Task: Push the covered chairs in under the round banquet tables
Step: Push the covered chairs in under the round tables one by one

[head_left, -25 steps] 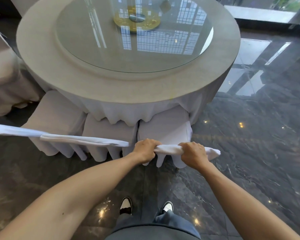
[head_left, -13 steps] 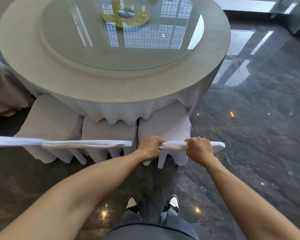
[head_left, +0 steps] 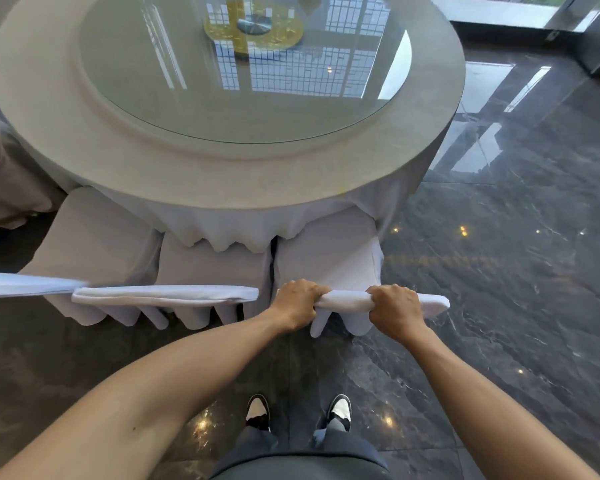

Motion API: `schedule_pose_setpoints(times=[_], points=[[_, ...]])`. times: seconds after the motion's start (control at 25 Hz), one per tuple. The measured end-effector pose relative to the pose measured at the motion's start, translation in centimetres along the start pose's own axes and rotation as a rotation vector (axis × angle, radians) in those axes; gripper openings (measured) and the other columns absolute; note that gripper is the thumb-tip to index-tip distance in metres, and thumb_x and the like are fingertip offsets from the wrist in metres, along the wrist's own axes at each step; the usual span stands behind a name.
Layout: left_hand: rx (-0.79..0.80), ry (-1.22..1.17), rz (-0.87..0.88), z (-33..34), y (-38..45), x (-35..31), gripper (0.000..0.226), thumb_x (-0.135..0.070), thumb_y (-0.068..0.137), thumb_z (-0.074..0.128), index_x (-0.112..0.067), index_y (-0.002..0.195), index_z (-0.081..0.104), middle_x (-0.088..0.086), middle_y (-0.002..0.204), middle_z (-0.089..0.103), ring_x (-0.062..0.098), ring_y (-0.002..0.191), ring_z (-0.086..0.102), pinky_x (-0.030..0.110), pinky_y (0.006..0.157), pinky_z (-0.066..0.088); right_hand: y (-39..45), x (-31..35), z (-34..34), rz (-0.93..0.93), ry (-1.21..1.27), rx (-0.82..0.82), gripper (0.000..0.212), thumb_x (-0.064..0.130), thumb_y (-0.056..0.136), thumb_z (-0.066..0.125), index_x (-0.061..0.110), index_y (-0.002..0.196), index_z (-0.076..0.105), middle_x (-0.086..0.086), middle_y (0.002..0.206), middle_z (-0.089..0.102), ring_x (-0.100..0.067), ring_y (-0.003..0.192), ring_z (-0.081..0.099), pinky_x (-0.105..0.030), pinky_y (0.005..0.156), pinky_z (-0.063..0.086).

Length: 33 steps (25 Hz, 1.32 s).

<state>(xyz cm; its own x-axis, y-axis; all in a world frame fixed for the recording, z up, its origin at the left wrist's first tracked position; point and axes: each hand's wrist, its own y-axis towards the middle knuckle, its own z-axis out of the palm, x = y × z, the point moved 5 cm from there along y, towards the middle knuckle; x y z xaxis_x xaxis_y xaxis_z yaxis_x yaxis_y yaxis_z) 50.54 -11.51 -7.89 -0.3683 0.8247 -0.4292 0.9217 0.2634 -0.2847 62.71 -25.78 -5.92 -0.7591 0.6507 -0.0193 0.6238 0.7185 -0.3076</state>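
Observation:
A round banquet table [head_left: 94, 140] in a grey cloth fills the upper view, with a glass turntable [head_left: 243, 74] on top. Three white-covered chairs stand side by side at its near edge. My left hand [head_left: 297, 301] and my right hand [head_left: 394, 308] both grip the top of the backrest of the right chair [head_left: 329, 258], whose seat reaches under the hanging tablecloth. The middle chair [head_left: 167, 295] and the left chair [head_left: 94, 237] stand to the left, their seats also partly under the cloth.
Dark polished marble floor [head_left: 499, 289] stretches to the right and around my feet [head_left: 298, 410]. Another cloth-covered piece [head_left: 4, 174] sits at the far left. A glass wall or door [head_left: 499, 12] runs along the upper right.
The right chair has slid further in under the table with both hands on its backrest, and I have stepped closer to the table.

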Motion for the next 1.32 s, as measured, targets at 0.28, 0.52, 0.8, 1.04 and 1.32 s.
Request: schedule_pose_setpoints(times=[0.28,0.52,0.8,1.04,1.32], points=[[-0.032,0.102,0.012,-0.8,1.5,-1.2,0.043,-0.005,0.075,0.057,-0.027,0.11,0.069,0.004,0.095,0.071,0.027,0.088,0.064,0.034,0.073,0.045,1.0,-0.8,-0.5,-0.022,0.052,-0.008,0.023,0.012,0.078,0.056,0.018,0.095,0.07,-0.006,0.086,0.071,-0.025,0.074,0.065,-0.032,0.067,0.047],[-0.047,0.149,0.017,-0.6,1.0,-1.1,0.038,-0.01,0.073,0.059,-0.03,0.104,0.068,0.0,0.09,0.072,0.027,0.085,0.064,0.03,0.065,0.039,0.6,-0.7,0.3,-0.036,0.063,0.009,0.024,0.009,0.075,0.057,0.017,0.095,0.069,-0.004,0.088,0.072,-0.024,0.077,0.067,-0.04,0.073,0.057],[0.114,0.099,0.02,-0.4,2.4,-2.0,0.024,-0.026,0.079,0.063,-0.027,0.102,0.068,-0.002,0.09,0.068,0.015,0.073,0.052,0.027,0.06,0.033,-0.1,-2.4,0.1,-0.054,0.213,0.001,0.033,0.018,0.073,0.056,0.021,0.104,0.066,0.0,0.094,0.069,-0.024,0.084,0.061,-0.039,0.075,0.05],[0.467,0.087,-0.051,1.4,5.8,-5.3,0.024,-0.017,0.083,0.063,-0.011,0.106,0.057,0.005,0.094,0.06,0.014,0.07,0.052,0.023,0.05,0.034,0.2,-8.4,1.3,-0.001,0.461,0.218,0.038,0.029,0.066,0.056,0.042,0.101,0.065,0.011,0.089,0.069,-0.018,0.083,0.064,-0.035,0.071,0.052],[0.846,0.294,-0.156,1.5,10.4,-11.2,0.042,-0.027,0.061,0.083,-0.016,0.098,0.065,0.003,0.096,0.071,0.023,0.084,0.068,0.037,0.077,0.057,1.8,-16.2,1.0,-0.186,0.544,0.433,0.024,0.038,0.073,0.071,0.025,0.093,0.071,0.004,0.086,0.07,-0.019,0.079,0.063,-0.037,0.072,0.051]])
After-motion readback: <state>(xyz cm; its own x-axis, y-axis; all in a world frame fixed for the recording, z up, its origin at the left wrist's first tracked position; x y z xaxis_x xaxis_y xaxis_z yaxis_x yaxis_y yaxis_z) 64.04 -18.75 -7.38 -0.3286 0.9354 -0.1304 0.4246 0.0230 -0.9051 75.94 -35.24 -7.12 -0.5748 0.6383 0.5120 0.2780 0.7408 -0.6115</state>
